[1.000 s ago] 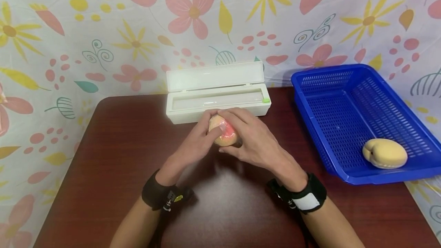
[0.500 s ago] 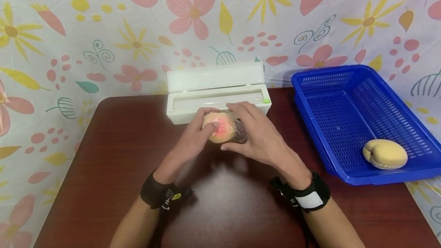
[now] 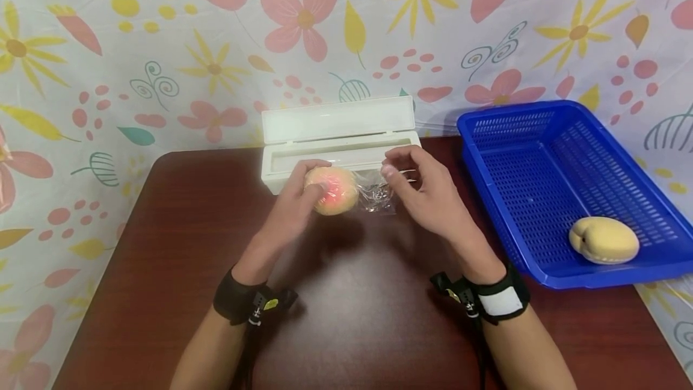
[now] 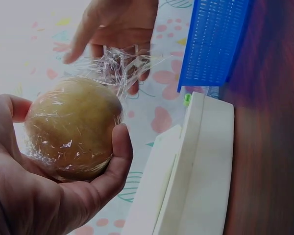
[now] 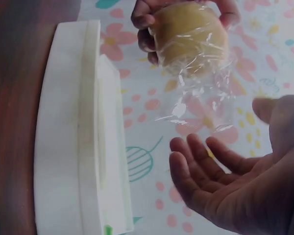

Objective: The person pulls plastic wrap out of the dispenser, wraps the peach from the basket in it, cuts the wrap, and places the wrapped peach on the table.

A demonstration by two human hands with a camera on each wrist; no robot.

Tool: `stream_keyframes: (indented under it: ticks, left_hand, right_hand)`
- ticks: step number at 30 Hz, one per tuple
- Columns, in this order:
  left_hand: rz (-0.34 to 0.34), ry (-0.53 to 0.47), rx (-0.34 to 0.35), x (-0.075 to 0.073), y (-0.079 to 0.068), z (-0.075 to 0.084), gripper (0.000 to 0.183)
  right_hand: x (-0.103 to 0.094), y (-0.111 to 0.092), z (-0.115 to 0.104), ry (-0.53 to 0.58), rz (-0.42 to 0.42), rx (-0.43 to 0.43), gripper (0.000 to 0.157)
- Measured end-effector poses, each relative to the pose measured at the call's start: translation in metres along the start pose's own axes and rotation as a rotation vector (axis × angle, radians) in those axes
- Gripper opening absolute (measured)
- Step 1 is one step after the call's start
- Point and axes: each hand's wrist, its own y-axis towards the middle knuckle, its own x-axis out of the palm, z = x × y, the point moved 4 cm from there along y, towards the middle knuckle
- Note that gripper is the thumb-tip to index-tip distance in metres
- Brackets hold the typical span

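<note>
My left hand (image 3: 295,203) grips a round peach-like fruit (image 3: 337,192), yellow with a pink blush, its thumb lying over the pink side. Clear cling film (image 4: 68,122) is wrapped tightly about the fruit. A loose, crumpled tail of the film (image 5: 206,105) sticks out on the side facing my right hand (image 3: 430,194). That hand is relaxed, its fingers and thumb apart with nothing between them. In the right wrist view its fingertips (image 5: 179,144) are just short of the film's end. Both hands are raised above the table, in front of the white film box.
The white cling film box (image 3: 273,184) stands at the table's back with its lid up, a film roll inside and a green slider (image 5: 108,229) at one end. To the right is a blue plastic basket (image 3: 489,197) holding a pale yellow fruit (image 3: 605,241). A flower-patterned sheet (image 3: 216,29) hangs behind.
The wrapped fruit has moved left with my left hand. My right hand has come off it and drawn away to the right, leaving the film tail stretched out in view.
</note>
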Motion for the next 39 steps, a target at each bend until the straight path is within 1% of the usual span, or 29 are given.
stream_keyframes:
  ticks: [1, 3, 6, 8, 10, 13, 16, 19, 21, 24, 27, 31, 33, 35, 39]
  left_hand:
    - [0.008, 0.002, 0.001, -0.001, 0.000, 0.000, 0.037]
    - [0.021, -0.014, 0.005, -0.002, 0.000, 0.001, 0.037]
    - [0.038, -0.056, 0.004, -0.003, 0.000, 0.003, 0.038]
    - [0.040, -0.082, 0.002, -0.003, 0.001, 0.004, 0.038]
    - [0.039, -0.091, -0.002, -0.003, 0.001, 0.003, 0.038]
    - [0.023, -0.089, 0.000, -0.003, 0.001, 0.003, 0.038]
    - [-0.003, -0.095, 0.004, -0.002, 0.000, 0.003, 0.038]
    - [-0.018, -0.091, 0.006, -0.001, 0.000, 0.003, 0.037]
    - [-0.019, -0.089, 0.002, -0.001, 0.001, 0.002, 0.036]
    - [-0.021, -0.070, -0.013, -0.002, 0.001, 0.001, 0.034]
    - [-0.042, -0.062, -0.028, 0.000, 0.002, -0.002, 0.032]
    - [-0.067, -0.055, -0.033, 0.002, 0.002, -0.003, 0.030]
    - [-0.073, -0.054, -0.032, 0.003, 0.002, -0.004, 0.030]
    - [-0.074, -0.046, -0.029, 0.004, 0.002, -0.004, 0.030]
    - [-0.074, -0.030, -0.022, 0.004, 0.002, -0.004, 0.030]
  right_hand:
    - [0.000, 0.001, 0.004, 0.016, -0.002, 0.036, 0.028]
    - [0.001, 0.002, 0.015, 0.045, -0.015, 0.099, 0.031]
    - [0.006, 0.004, 0.038, 0.168, -0.058, 0.163, 0.040]
    - [0.008, 0.004, 0.040, 0.241, -0.083, 0.191, 0.041]
    - [0.011, 0.004, 0.042, 0.300, -0.098, 0.197, 0.040]
    - [0.015, 0.004, 0.043, 0.334, -0.106, 0.186, 0.036]
    - [0.017, 0.004, 0.043, 0.385, -0.075, 0.146, 0.026]
    - [0.017, 0.005, 0.043, 0.427, -0.023, 0.105, 0.019]
    - [0.015, 0.005, 0.043, 0.430, 0.007, 0.087, 0.017]
    - [0.014, 0.005, 0.040, 0.418, 0.040, 0.085, 0.017]
    - [0.012, 0.004, 0.031, 0.392, 0.078, 0.078, 0.014]
    - [0.009, 0.003, 0.014, 0.308, 0.139, 0.045, 0.011]
    - [0.008, 0.002, 0.008, 0.271, 0.172, 0.025, 0.009]
    - [0.007, 0.002, 0.006, 0.245, 0.202, 0.008, 0.008]
    - [0.007, 0.001, 0.006, 0.242, 0.238, -0.016, 0.007]
